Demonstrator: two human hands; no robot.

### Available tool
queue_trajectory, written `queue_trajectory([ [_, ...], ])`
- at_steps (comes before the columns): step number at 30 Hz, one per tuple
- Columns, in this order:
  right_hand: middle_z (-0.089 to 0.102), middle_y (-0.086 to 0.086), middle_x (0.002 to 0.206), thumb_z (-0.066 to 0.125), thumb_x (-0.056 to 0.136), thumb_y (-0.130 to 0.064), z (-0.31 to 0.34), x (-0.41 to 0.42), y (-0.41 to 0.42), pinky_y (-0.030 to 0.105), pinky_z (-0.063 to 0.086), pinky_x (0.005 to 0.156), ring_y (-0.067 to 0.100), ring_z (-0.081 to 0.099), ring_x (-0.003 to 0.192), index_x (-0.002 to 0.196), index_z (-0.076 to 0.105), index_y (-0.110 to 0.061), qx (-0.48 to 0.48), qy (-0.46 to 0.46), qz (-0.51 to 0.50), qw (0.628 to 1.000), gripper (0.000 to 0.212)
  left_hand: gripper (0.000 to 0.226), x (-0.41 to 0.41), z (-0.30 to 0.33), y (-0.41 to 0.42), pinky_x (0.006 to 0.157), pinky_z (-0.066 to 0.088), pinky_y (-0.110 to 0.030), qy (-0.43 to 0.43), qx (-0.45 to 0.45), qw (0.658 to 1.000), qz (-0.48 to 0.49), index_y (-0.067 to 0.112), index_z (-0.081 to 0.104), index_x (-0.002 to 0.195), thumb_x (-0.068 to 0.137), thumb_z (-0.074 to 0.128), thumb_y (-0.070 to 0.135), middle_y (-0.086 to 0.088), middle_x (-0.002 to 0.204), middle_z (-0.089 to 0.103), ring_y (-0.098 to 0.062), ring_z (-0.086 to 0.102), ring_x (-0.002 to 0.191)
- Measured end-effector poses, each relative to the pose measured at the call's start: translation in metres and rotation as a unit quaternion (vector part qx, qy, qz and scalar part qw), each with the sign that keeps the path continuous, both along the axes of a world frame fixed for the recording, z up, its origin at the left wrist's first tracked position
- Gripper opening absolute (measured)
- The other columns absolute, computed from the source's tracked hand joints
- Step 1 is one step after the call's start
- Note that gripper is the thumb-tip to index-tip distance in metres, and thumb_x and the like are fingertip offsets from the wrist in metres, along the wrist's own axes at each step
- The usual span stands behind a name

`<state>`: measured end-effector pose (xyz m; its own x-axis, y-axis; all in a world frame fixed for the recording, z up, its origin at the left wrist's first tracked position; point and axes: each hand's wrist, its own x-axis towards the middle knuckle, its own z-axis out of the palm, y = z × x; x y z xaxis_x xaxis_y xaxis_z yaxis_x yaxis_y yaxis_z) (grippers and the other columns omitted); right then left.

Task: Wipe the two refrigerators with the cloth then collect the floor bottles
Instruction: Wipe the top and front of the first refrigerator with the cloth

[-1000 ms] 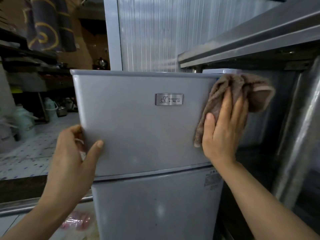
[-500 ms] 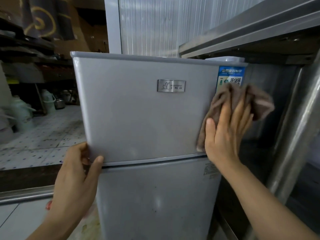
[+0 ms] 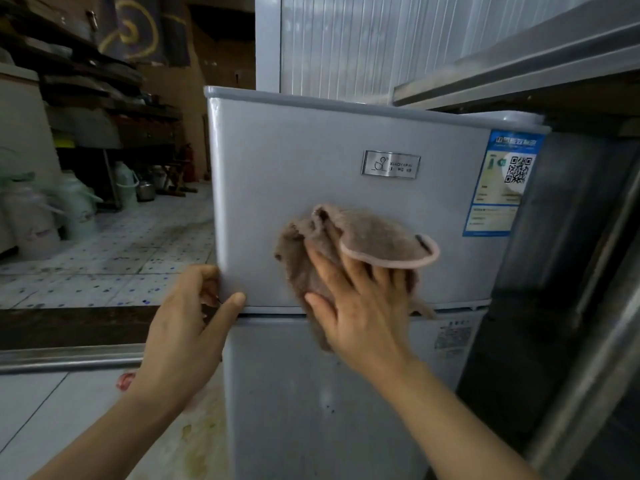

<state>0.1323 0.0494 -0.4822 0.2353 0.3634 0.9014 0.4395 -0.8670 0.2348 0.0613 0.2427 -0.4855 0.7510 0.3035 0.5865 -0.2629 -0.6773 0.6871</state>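
- We press the brown cloth [image 3: 349, 251] flat against the upper door of the grey refrigerator [image 3: 311, 174], low on that door and below its metal nameplate [image 3: 390, 164].
- Our right hand [image 3: 360, 306] lies on the cloth with its fingers straight and spread, the palm reaching down over the seam onto the refrigerator's lower door [image 3: 311, 393].
- One pink-edged corner of the cloth folds over above the fingers [image 3: 329, 268].
- Our left hand [image 3: 183, 327] grips the upper door's lower left corner, thumb on the front, fingers curled round the refrigerator's left edge.
- A blue label [image 3: 502, 181] sits at the refrigerator's upper right.
- Left of the refrigerator, beyond our left wrist, something pink [image 3: 125, 381] lies on the floor; we cannot tell what.
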Motion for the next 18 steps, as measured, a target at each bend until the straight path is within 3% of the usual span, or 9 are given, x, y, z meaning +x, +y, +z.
queue_trajectory([
  [3,0.034,0.01,0.148,0.038,0.089,-0.052,0.011,0.013,-0.044,0.051,0.028,0.104,0.034,0.031,0.129,0.144,0.027,-0.025,0.093,0.012,-0.064,0.994,0.063,0.021,0.0,0.001,0.001,0.072,0.054,-0.045,-0.005,-0.011,1.0,-0.012,0.03,0.049,0.099,0.082,0.055,0.04,0.012,0.092,0.057,-0.009,0.059,0.084],
  [5,0.025,0.018,0.154,0.031,0.093,-0.05,0.016,0.016,-0.053,0.056,0.019,0.111,0.04,0.02,0.139,0.148,0.019,-0.021,0.181,0.034,-0.078,0.98,0.063,0.019,0.001,-0.001,0.001,0.07,0.053,-0.045,-0.017,-0.029,0.999,-0.013,0.028,0.051,0.096,0.081,0.057,0.038,0.008,0.089,0.058,-0.012,0.059,0.08],
  [8,0.013,0.014,0.156,0.03,0.095,-0.042,0.02,0.011,-0.021,0.058,0.011,0.114,0.043,0.013,0.142,0.149,0.015,-0.018,0.234,0.023,-0.069,0.97,0.061,0.016,0.003,-0.001,0.0,0.071,0.052,-0.045,-0.024,-0.048,0.999,-0.011,0.026,0.053,0.094,0.082,0.061,0.032,0.003,0.087,0.059,-0.015,0.058,0.077],
  [10,0.012,0.006,0.155,0.034,0.094,-0.038,0.024,0.005,0.01,0.058,0.011,0.114,0.043,0.015,0.141,0.149,0.02,-0.02,0.213,0.003,-0.047,0.976,0.059,0.016,0.004,0.001,0.0,0.072,0.052,-0.045,-0.017,-0.062,0.998,-0.023,0.026,0.053,0.093,0.081,0.062,0.031,0.002,0.088,0.06,-0.016,0.06,0.079],
  [13,0.024,0.003,0.155,0.04,0.093,-0.037,0.034,-0.004,0.044,0.056,0.014,0.111,0.037,0.019,0.139,0.147,0.029,-0.024,0.109,-0.029,-0.013,0.994,0.056,0.019,0.001,0.002,0.007,0.078,0.054,-0.043,0.013,-0.084,0.995,-0.056,0.03,0.054,0.098,0.082,0.063,0.027,0.009,0.094,0.061,-0.012,0.063,0.086],
  [16,0.029,0.002,0.155,0.042,0.093,-0.036,0.044,-0.006,0.066,0.056,0.013,0.111,0.035,0.021,0.139,0.147,0.031,-0.026,0.079,-0.04,0.007,0.996,0.056,0.045,-0.011,-0.01,0.019,0.09,0.051,-0.034,0.059,-0.108,0.986,-0.111,0.035,0.049,0.12,0.085,0.063,0.011,0.019,0.106,0.061,0.001,0.058,0.103],
  [18,0.029,0.001,0.155,0.044,0.092,-0.035,0.042,-0.006,0.073,0.055,0.013,0.11,0.034,0.021,0.138,0.147,0.031,-0.027,0.058,-0.047,0.008,0.997,0.057,0.06,-0.021,-0.023,0.025,0.09,0.049,-0.026,0.074,-0.132,0.981,-0.123,0.038,0.043,0.127,0.084,0.061,-0.001,0.023,0.111,0.059,0.007,0.054,0.107],
])
